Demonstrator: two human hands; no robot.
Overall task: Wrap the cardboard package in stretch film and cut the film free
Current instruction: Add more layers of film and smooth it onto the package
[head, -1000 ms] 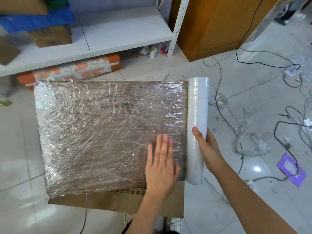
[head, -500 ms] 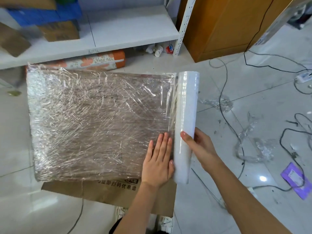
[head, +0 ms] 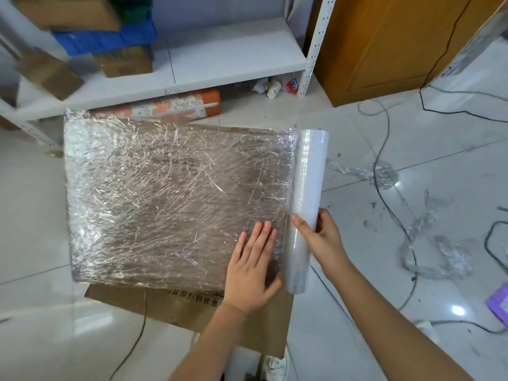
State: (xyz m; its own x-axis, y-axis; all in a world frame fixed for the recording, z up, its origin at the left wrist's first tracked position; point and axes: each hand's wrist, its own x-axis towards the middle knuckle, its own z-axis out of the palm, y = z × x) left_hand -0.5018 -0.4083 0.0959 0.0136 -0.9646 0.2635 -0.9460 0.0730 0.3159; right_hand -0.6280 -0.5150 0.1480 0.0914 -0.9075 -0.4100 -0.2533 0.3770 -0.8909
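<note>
Now the left hand (head: 254, 266) lies flat, fingers straight, pressing the near right corner of the cardboard package (head: 176, 204), which is swathed in crinkled film and held up above the tiled floor (head: 33, 215). Right hand (head: 320, 236) grips the film roll (head: 306, 204), fingers curled round its lower half, roll snug against the package's right edge. Bare cardboard (head: 192, 306) pokes out underneath.

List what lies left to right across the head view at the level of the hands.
Wrapped cardboard package → left hand pressing flat on it → stretch film roll → right hand gripping the roll → crumpled film scraps on the floor.
</note>
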